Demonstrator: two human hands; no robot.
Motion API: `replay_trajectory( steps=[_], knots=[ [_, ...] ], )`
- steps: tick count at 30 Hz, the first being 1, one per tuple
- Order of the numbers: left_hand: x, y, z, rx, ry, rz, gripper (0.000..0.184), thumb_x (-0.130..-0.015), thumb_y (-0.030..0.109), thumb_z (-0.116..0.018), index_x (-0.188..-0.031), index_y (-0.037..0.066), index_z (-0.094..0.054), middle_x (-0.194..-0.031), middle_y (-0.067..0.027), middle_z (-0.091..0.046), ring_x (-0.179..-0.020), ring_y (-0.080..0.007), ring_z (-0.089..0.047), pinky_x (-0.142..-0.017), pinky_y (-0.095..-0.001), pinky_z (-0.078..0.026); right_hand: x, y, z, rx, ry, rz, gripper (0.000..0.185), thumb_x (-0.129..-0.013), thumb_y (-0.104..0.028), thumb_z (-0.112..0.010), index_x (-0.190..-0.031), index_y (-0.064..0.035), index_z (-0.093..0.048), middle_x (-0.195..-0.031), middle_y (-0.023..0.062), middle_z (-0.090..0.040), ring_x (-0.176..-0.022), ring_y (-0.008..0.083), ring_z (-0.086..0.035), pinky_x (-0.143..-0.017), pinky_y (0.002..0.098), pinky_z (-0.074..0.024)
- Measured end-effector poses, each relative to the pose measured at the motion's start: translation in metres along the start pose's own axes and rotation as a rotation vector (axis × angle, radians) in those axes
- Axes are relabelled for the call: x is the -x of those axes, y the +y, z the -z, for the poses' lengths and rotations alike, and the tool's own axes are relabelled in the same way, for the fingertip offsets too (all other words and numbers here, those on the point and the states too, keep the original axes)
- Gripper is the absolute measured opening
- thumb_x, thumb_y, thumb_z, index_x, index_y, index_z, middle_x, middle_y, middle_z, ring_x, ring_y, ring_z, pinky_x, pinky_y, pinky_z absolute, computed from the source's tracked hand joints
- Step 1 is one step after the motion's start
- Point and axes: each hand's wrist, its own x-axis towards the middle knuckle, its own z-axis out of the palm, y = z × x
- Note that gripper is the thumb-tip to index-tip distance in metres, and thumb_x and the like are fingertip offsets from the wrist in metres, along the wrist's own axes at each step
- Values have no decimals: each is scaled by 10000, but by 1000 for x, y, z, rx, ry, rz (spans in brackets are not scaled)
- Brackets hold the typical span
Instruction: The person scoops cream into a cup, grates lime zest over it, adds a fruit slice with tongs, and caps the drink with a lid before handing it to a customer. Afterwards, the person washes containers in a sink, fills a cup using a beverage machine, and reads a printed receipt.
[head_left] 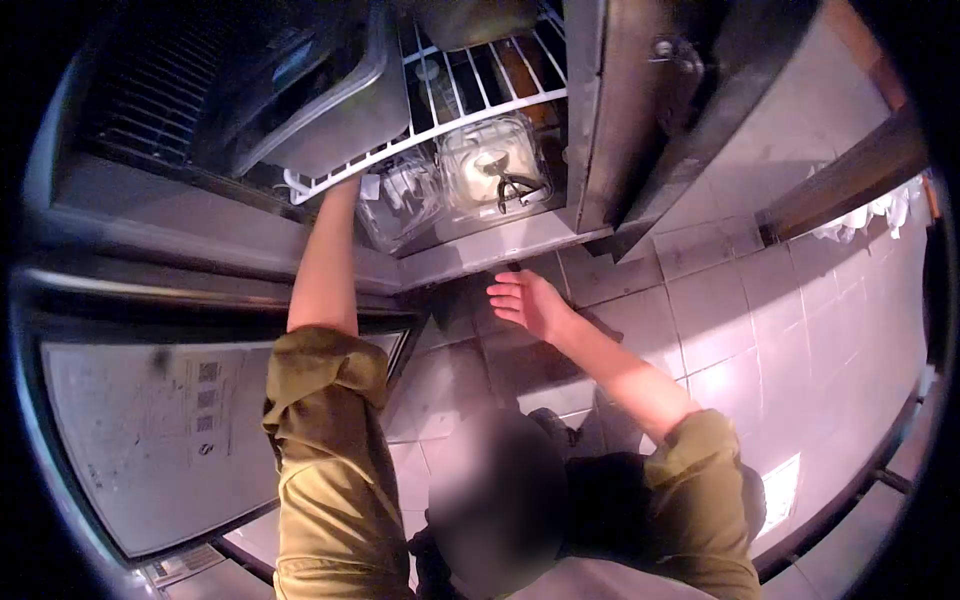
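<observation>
My left forearm (325, 260) reaches into an open fridge, under the front edge of a white wire shelf (470, 122). The shelf hides the left hand and its fingers, so I cannot see what it touches. Close by it on the fridge floor stands a clear plastic container (400, 215) with pale contents. Beside that, a second clear container (455, 150) holds something whitish and a dark-handled utensil (517, 190). My right hand (530, 305) hangs in the air outside the fridge, above the tiled floor, fingers apart and nothing in it.
A large translucent tub (340, 130) sits tilted in view on the wire shelf. The open fridge door (150, 430) with a printed label is at the left. A dark upright panel (660, 120) borders the right side. Grey floor tiles (720, 340) spread below.
</observation>
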Motion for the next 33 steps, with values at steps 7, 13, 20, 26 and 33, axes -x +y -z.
replay_trajectory(
  steps=[7,13,20,26,33],
  knots=[
    [56,42,55,-10,365,11,300,-762,198,-548,-1041,117,-622,-1081,-156,-590,-1020,-353,-532,-898,-442,-399,15,-30,-20,218,-9,31,333,-860,-275,-408,-1091,-49,-485,-991,121,-598,-887,230,-557,-801,359,-440],
    [89,55,50,413,511,370,366,-771,245,-566,-1081,49,-556,-1023,-213,-589,-952,-419,-534,-813,-455,-437,26,-36,-28,233,10,60,317,-844,-256,-424,-1078,-52,-492,-973,120,-600,-857,227,-557,-782,355,-454],
    [120,104,76,561,717,359,209,-669,-28,-538,-865,-65,-601,-934,-273,-584,-853,-444,-546,-789,-472,-416,30,-32,-14,279,51,64,320,-869,-259,-389,-1082,-39,-483,-971,115,-601,-837,212,-560,-774,360,-461],
    [113,139,47,323,707,154,231,-633,-70,-521,-848,-25,-594,-843,-239,-552,-870,-426,-489,-795,-463,-377,29,-38,-2,242,27,120,317,-882,-280,-378,-1058,-37,-480,-961,107,-600,-834,210,-560,-766,352,-461],
    [129,163,43,387,576,-524,486,-622,-92,-500,-1088,31,-557,-969,-122,-529,-929,-301,-481,-819,-398,-377,26,-45,8,200,76,163,322,-900,-300,-369,-1105,-63,-447,-967,96,-595,-846,206,-551,-766,359,-449]
  ],
)
